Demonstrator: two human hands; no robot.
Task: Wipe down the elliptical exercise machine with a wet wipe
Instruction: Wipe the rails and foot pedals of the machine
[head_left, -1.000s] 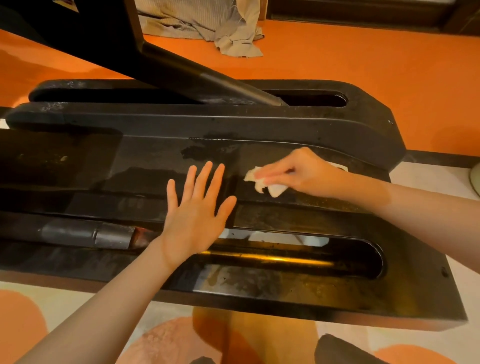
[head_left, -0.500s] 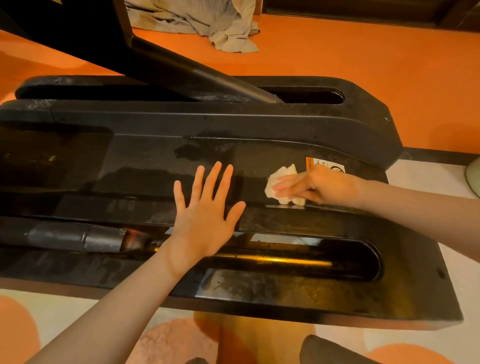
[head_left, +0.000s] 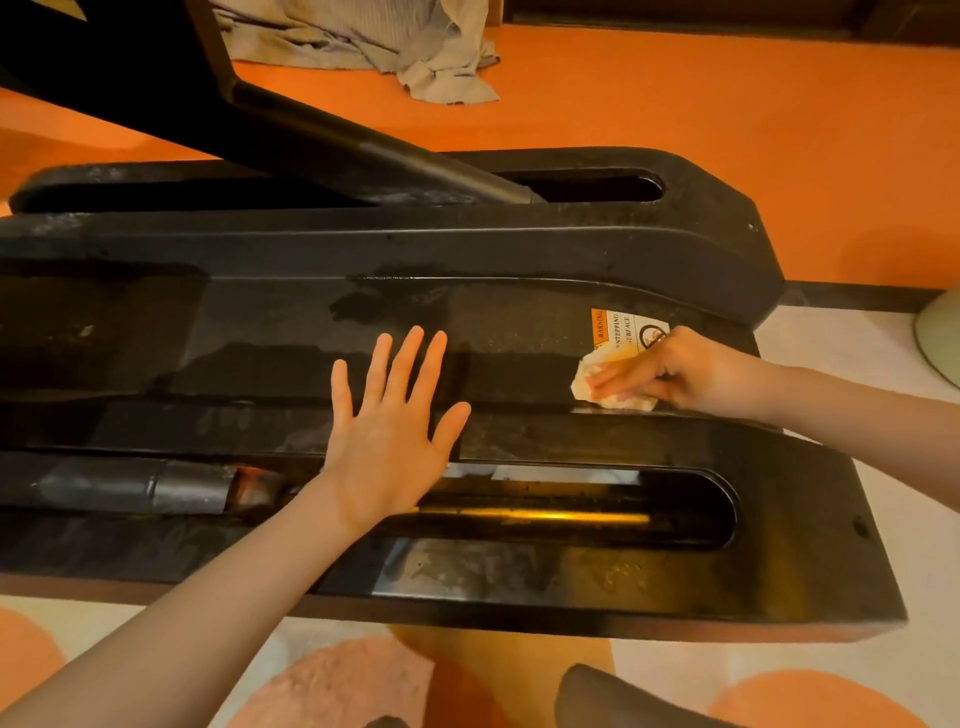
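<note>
a warning sticker (head_left: 626, 329) is seen on the black base of the elliptical machine (head_left: 519, 249), toward its right end. on its orange strip the word "warning" can be read, and beside it "stepping surface" with a crossed-out circle symbol; the first word of that line is cut off and the sticker's lower corner is hidden by the wipe.

the wet wipe (head_left: 602, 387) is crumpled and white, and is pressed against the flat middle surface of the base, just below the sticker. it is held down by the right hand (head_left: 680, 371), whose fingers are laid nearly straight over it, while the thumb cannot be made out. the left hand (head_left: 387, 431) is laid flat on the same surface, palm down, fingers spread and straight, with nothing held. the two hands are well apart, and a stretch of bare, streaked black surface is left between them.

a long slot (head_left: 597, 512) is cut into the near rail, with a yellowish bar (head_left: 535, 516) lit inside it; the wrist of the left hand lies across the slot's left part. a second slot (head_left: 597, 188) is open on the far rail, where a dark arm (head_left: 363, 150) of the machine enters it at a slant. the right end of the base is angled off, and orange floor (head_left: 727, 104) lies open beyond it. a bundle of pale cloth (head_left: 395, 47) is lying on the floor at the far side.
</note>
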